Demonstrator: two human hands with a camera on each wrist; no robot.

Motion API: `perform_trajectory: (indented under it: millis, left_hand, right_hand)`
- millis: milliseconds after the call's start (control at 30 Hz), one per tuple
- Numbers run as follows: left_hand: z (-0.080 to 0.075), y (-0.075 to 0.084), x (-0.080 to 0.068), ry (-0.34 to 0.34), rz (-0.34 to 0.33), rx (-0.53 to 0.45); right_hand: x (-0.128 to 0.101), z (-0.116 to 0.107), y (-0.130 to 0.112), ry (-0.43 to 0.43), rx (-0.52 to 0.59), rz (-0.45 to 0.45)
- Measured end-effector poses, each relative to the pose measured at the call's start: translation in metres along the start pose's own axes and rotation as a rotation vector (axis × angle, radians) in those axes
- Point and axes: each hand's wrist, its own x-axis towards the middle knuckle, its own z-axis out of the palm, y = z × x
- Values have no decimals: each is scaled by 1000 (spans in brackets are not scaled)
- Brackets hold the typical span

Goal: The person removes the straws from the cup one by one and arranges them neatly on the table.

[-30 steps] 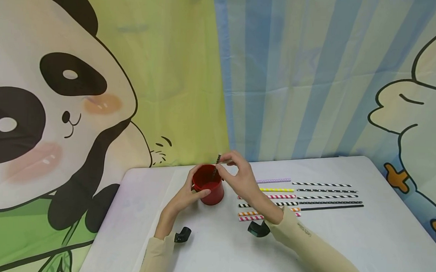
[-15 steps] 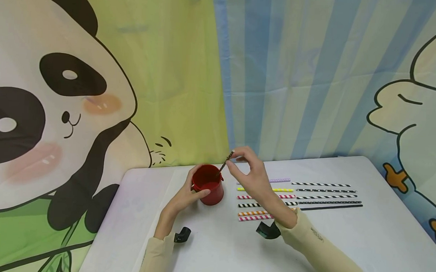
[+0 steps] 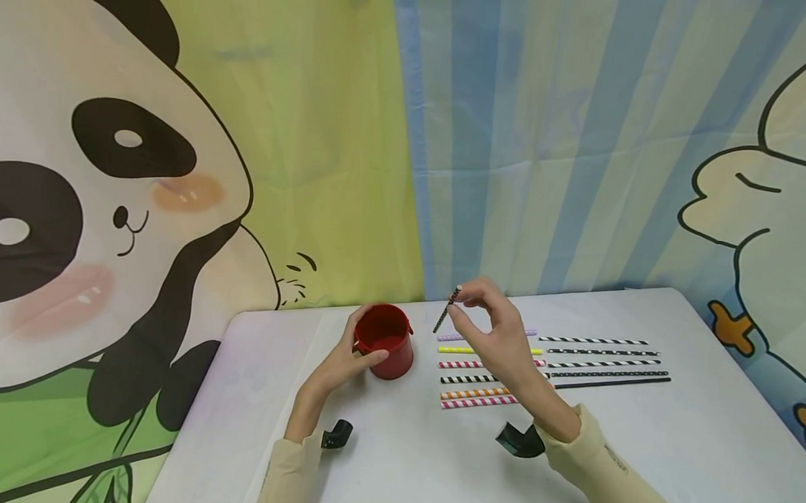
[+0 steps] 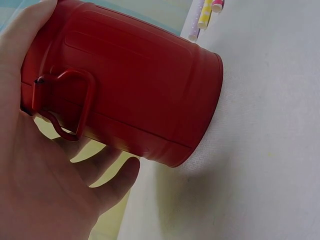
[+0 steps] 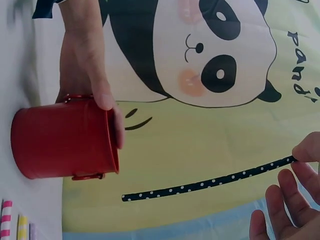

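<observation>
A small red metal bucket (image 3: 396, 361) with little side handles stands near the table's back edge. My left hand (image 3: 338, 362) grips it by the rim, thumb on the near side and fingers round the far side. Up to the right of the bucket, my right hand (image 3: 496, 340) pinches a black paper straw with white dots (image 5: 210, 183) near one end, between thumb and fingertip. The straw hangs at a slant, its free end apart from the bucket's mouth. In the head view no straw shows inside the bucket.
Right of the bucket lie two columns of straws: lilac, yellow striped (image 3: 456, 349), pink striped (image 3: 464, 405), orange striped (image 3: 461, 395) and others at left, black and black-and-white ones (image 3: 602, 364) at right. A printed panda curtain (image 3: 339, 168) hangs behind the white table (image 3: 402, 459).
The right hand has lifted the dotted straw out of the bucket and carried it right, past the rim. The left hand and the bucket have stayed in place.
</observation>
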Motion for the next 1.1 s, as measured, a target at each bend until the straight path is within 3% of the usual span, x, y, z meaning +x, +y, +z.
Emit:
perform_trajectory:
  millis: [200, 533, 800, 1100]
  left_hand:
    - [-1, -5, 1, -2, 2, 12]
    - [-4, -31, 11, 9, 20, 18]
    - [-4, -32, 11, 8, 36, 23]
    - [-4, -34, 11, 8, 36, 8]
  right_hand:
    - [-5, -9, 3, -23, -110, -8]
    - [-15, -24, 7, -67, -223, -81]
    - [-26, -41, 10, -161, -323, -95]
    - [-26, -63, 14, -274, -484, -205]
